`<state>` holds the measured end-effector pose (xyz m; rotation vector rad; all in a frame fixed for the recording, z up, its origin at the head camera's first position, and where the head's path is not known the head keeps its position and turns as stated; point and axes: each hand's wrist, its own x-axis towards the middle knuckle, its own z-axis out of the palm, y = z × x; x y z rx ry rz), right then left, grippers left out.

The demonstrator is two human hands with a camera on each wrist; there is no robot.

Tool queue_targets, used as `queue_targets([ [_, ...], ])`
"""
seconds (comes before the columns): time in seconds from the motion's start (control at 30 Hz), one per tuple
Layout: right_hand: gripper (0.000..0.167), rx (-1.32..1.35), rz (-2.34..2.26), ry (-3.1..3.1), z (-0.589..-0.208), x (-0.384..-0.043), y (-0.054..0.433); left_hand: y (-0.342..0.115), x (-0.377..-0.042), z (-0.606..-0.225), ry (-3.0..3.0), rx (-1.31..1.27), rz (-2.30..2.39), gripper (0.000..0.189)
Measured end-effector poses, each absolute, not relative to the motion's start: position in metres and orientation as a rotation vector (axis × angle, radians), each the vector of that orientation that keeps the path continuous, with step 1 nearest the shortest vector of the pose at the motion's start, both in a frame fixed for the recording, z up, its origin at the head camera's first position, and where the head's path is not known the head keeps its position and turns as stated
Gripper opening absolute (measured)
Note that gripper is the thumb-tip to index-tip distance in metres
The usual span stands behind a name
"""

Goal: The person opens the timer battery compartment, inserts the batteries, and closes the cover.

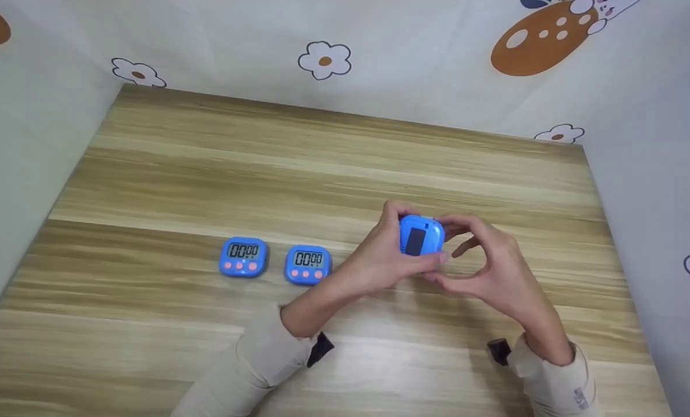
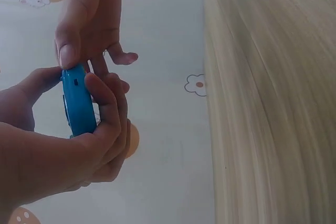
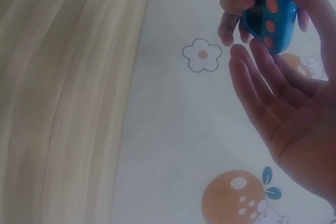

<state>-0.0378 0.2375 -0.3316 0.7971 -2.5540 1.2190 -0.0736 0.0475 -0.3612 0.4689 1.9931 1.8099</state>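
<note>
A blue digital timer (image 1: pixel 432 236) is held up above the table, its back with a dark rectangular patch facing the head camera. My left hand (image 1: pixel 386 255) grips it by the side, thumb across the back. On the opposite side, my right hand (image 1: pixel 498 269) has its thumb and fingertips at the timer's edges, curved in a loose ring. The left wrist view shows the timer (image 2: pixel 80 104) edge-on, with a small dark slot in its rim. Pink buttons on the timer's front (image 3: pixel 278 17) appear in the right wrist view.
Two more blue timers, a left one (image 1: pixel 243 257) and a right one (image 1: pixel 308 265), lie face up with 00 00 on their displays. The left forearm passes close to the right one. Wood-grain table (image 1: pixel 264 156) meets a patterned cloth wall (image 1: pixel 403 69) at the back.
</note>
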Motion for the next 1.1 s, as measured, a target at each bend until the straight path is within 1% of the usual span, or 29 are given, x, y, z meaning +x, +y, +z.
queue_targets([
  [0.13,0.071,0.835,1.106,-2.516,-0.336,-0.038,0.237,0.047,-0.073,-0.36,2.1,0.483,1.758,0.065],
  [0.23,0.074,0.862,1.057,-2.465,-0.347,-0.041,0.241,0.045,-0.074,-0.359,2.133,0.492,1.734,0.059],
  [0.3,0.074,0.874,1.027,-2.431,-0.347,-0.041,0.24,0.043,-0.075,-0.357,2.133,0.502,1.708,0.061],
  [0.37,0.073,0.878,1.007,-2.409,-0.345,-0.04,0.237,0.041,-0.077,-0.357,2.133,0.506,1.667,0.069],
  [0.47,0.072,0.877,1.014,-2.388,-0.334,-0.037,0.229,0.04,-0.078,-0.357,2.015,0.478,1.71,0.077],
  [0.53,0.072,0.88,1.033,-2.384,-0.334,-0.037,0.228,0.041,-0.079,-0.358,1.889,0.465,1.785,0.072],
  [0.63,0.073,0.894,1.066,-2.387,-0.334,-0.036,0.226,0.041,-0.081,-0.36,1.659,0.458,1.915,0.056],
  [0.7,0.076,0.886,1.07,-2.403,-0.334,-0.036,0.226,0.039,-0.083,-0.361,1.545,0.456,1.967,0.049],
  [0.77,0.08,0.869,1.074,-2.424,-0.333,-0.036,0.227,0.036,-0.086,-0.36,1.458,0.45,1.995,0.047],
  [0.87,0.084,0.83,1.077,-2.463,-0.33,-0.036,0.23,0.032,-0.09,-0.358,1.387,0.457,2.001,0.048],
  [1.1,0.081,0.805,1.054,-2.501,-0.326,-0.035,0.235,0.029,-0.092,-0.353,1.293,0.503,1.965,0.046],
])
